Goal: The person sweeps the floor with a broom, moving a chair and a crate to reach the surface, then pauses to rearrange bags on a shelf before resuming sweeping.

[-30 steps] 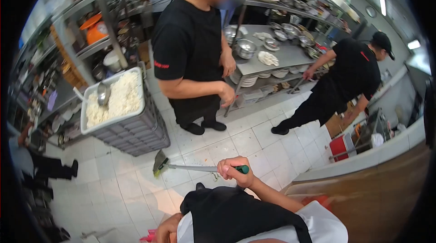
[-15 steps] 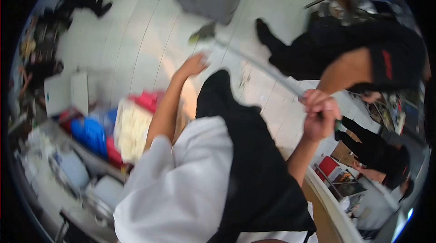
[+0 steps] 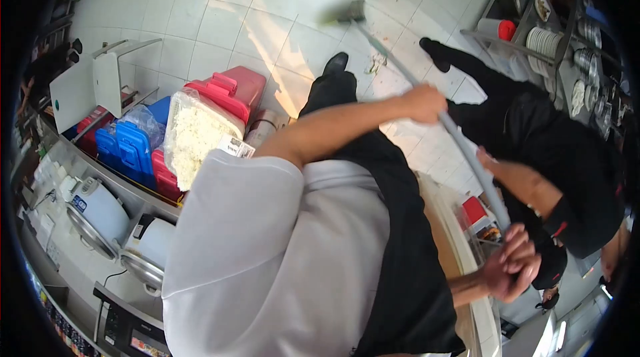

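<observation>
A long-handled broom [image 3: 468,150] slants across the view, its grey pole running down to the right. Its greenish head [image 3: 347,12] is blurred by motion over the tiled floor. My left hand [image 3: 425,104] is wrapped round the pole about midway. Near the pole's upper end, my right hand [image 3: 510,264] has its fingers curled round it. Small scraps of debris [image 3: 377,62] lie on the floor beside the broom. My black apron [image 3: 407,237] and white sleeve fill the lower middle.
A co-worker in black [image 3: 533,117] stands close on the right, a forearm near the pole. At left are red bins [image 3: 230,94], blue bins [image 3: 133,147], a tub of pale food [image 3: 195,134] and rice cookers [image 3: 100,214]. A rack with stacked plates [image 3: 541,44] stands upper right.
My left hand, earlier off the broom, has moved right and closed on the pole. My right hand has moved lower in view. The broom head has shifted up and right.
</observation>
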Demonstrator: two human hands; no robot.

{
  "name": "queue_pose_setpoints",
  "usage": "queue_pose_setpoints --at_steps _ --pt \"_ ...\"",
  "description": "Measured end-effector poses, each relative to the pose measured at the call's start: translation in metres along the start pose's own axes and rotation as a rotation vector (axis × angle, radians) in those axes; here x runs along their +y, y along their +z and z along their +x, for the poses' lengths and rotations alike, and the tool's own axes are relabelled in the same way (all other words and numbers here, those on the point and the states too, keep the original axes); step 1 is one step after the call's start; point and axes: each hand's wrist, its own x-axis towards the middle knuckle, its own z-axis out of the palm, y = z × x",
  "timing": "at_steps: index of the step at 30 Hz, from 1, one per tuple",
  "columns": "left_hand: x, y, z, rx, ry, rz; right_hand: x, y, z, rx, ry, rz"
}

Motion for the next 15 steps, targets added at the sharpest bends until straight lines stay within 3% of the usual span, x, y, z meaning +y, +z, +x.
queue_pose_setpoints --at_steps 2,6,8,11,13,14,15 --pt "0.031 0.01 0.004 -0.181 -0.022 -0.081 -0.024 -0.01 -0.012 -0.046 0.03 -0.11" --pt "0.088 -0.039 0.002 -0.144 0.062 -0.053 -0.061 -0.028 -0.02 0.024 -0.135 -0.101" --pt "0.082 -0.06 0.002 -0.104 0.106 -0.016 -0.064 -0.03 -0.019 0.078 -0.257 0.106" --pt "0.028 -0.078 0.001 0.111 0.016 -0.012 -0.008 -0.021 0.001 0.083 -0.221 0.121" --pt "-0.033 -0.077 -0.002 0.261 -0.096 0.197 0.043 0.019 0.02 0.116 -0.144 0.092" --pt "-0.062 -0.07 -0.006 0.367 -0.065 0.268 0.066 0.024 0.022 0.031 -0.135 0.14" --pt "-0.077 -0.065 -0.002 0.147 -0.238 0.315 0.079 0.028 0.014 0.005 -0.123 0.205"
